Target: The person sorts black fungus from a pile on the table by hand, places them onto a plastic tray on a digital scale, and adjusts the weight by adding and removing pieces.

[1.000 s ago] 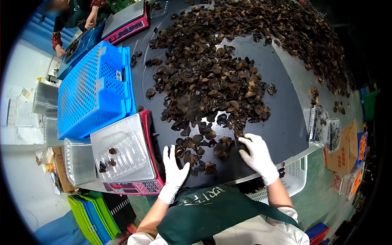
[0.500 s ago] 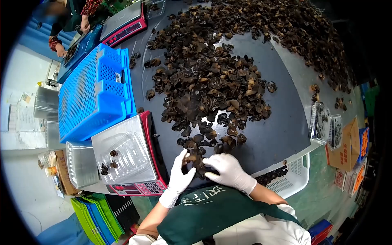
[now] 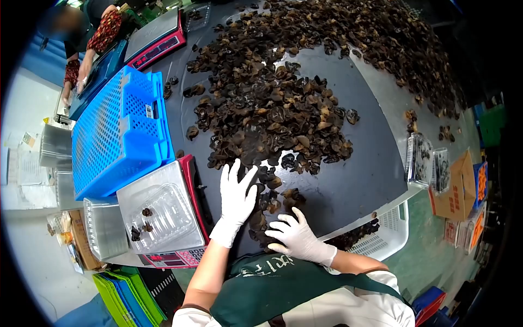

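Dark brown wood ear mushrooms [image 3: 272, 120] lie in a broad heap on the dark grey tabletop [image 3: 362, 177]. My left hand [image 3: 236, 199], in a white glove, reaches to the near edge of the heap with its fingers stretched apart. Gloved as well, my right hand [image 3: 294, 234] spreads its fingers beside a small group of wood ears [image 3: 260, 218] near the table's front edge. That group lies between both hands. Left of them, a clear plastic tray [image 3: 169, 210] with several wood ear pieces rests on a red-framed scale [image 3: 193, 191].
Blue perforated crates [image 3: 109, 136] stand behind the scale, near stacked clear trays [image 3: 106, 229]. Another person's hand [image 3: 84, 73] works at the far left by a second scale [image 3: 158, 49]. At right are filled clear boxes [image 3: 419, 158], a cardboard box [image 3: 455, 188] and a white basket [image 3: 395, 229].
My left hand has moved forward to the heap and its fingers have spread. My right hand has drawn slightly nearer to me, fingers fanned. The view has shifted a little.
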`<state>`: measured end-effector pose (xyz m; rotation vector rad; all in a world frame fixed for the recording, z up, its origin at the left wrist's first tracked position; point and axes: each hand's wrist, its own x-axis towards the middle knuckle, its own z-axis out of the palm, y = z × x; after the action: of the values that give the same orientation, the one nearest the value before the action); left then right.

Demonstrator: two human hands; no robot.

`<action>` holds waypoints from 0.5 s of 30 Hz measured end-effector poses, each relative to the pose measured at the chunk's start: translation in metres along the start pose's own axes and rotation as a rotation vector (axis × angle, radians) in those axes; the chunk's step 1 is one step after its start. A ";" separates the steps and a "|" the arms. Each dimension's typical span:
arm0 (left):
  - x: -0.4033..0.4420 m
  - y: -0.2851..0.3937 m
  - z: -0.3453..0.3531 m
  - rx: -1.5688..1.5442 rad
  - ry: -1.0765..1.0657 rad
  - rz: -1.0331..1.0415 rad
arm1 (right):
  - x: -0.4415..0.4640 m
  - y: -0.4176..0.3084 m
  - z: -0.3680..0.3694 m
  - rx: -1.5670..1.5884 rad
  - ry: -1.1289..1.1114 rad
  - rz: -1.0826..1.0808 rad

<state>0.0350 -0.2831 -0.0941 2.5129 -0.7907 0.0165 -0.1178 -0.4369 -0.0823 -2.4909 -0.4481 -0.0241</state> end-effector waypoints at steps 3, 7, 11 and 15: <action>-0.004 -0.003 0.005 -0.014 -0.106 0.057 | 0.009 0.010 -0.011 0.124 0.086 0.036; -0.023 0.001 -0.007 -0.048 -0.142 0.082 | 0.039 0.034 -0.009 -0.059 0.326 0.156; -0.047 0.000 -0.016 -0.232 -0.103 0.055 | 0.061 0.051 0.013 -0.120 0.348 0.184; -0.055 -0.002 -0.025 -0.332 0.006 -0.162 | 0.060 0.053 -0.017 0.092 0.338 0.200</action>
<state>-0.0064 -0.2407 -0.0815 2.2499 -0.5355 -0.1508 -0.0426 -0.4685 -0.0912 -2.3674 -0.0569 -0.3309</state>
